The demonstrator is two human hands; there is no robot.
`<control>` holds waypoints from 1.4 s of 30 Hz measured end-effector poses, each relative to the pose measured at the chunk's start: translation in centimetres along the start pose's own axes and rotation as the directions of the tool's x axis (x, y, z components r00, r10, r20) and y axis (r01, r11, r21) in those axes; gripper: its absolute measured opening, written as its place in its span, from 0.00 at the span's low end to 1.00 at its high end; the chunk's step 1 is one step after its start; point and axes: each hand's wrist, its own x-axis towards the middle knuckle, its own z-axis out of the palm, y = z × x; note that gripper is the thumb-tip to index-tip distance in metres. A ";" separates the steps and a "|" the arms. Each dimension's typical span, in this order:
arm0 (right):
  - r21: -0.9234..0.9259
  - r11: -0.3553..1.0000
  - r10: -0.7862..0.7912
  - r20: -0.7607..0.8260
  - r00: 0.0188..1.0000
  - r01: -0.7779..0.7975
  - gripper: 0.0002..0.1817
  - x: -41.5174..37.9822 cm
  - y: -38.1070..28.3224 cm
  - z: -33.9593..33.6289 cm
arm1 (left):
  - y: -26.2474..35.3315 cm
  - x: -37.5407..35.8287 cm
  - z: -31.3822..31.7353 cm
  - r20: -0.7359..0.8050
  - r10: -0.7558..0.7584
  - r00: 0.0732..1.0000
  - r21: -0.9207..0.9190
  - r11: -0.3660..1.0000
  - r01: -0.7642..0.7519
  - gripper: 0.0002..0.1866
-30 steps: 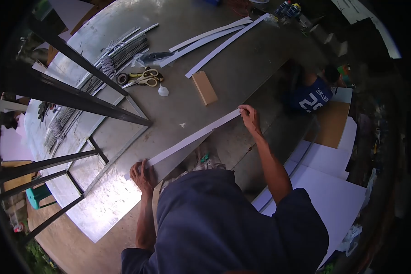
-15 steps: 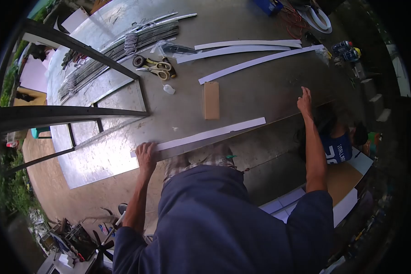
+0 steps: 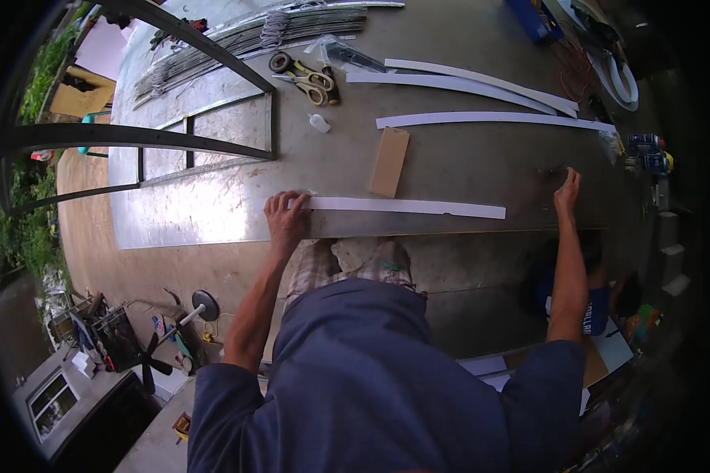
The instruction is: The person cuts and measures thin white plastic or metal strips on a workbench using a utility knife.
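My left hand point(image 3: 285, 218) is closed on the left end of a long white strip point(image 3: 394, 206), its fingers bent over it. The strip lies along the near edge of the metal-topped table and has a small nick in its lower edge. My right hand point(image 3: 567, 192) is above the table, right of the strip's free end and apart from it. Its fingers are drawn together; whatever they may hold is too small to make out. Just beyond the strip lies a brown cardboard box point(image 3: 390, 162), slightly tilted.
More white strips point(image 3: 489, 120) lie farther back. Scissors point(image 3: 312, 85), a tape roll point(image 3: 280, 61) and a small white bottle point(image 3: 319, 123) lie left of them. A dark metal frame point(image 3: 158, 140) stands at the left. Another person in a blue shirt point(image 3: 596, 311) is low at the right.
The view has shifted and turned. My left hand keeps hold of the strip, which now lies more level across the view. My right hand's fingers, stretched upward before, are now drawn in.
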 end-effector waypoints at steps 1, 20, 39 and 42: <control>-0.039 0.999 0.001 -0.037 0.999 -0.002 0.44 -0.1 -1.3 -0.9 | 0.2 0.0 -0.1 -0.014 0.000 1.000 0.028 1.000 0.000 0.24; -0.042 0.991 0.120 -0.080 0.990 -0.123 0.31 0.5 -3.4 -4.8 | 0.6 -0.4 1.3 -0.044 -0.143 0.989 0.004 0.990 0.143 0.29; -0.073 0.989 0.141 0.148 0.979 -0.131 0.30 2.6 -9.2 -2.4 | -0.1 -0.5 2.2 -0.077 -0.145 0.986 -0.074 0.987 0.140 0.26; 0.004 0.989 0.144 0.119 0.982 -0.145 0.26 3.2 -9.5 -0.4 | -0.3 -0.4 2.3 -0.094 -0.140 0.986 -0.092 0.987 0.131 0.26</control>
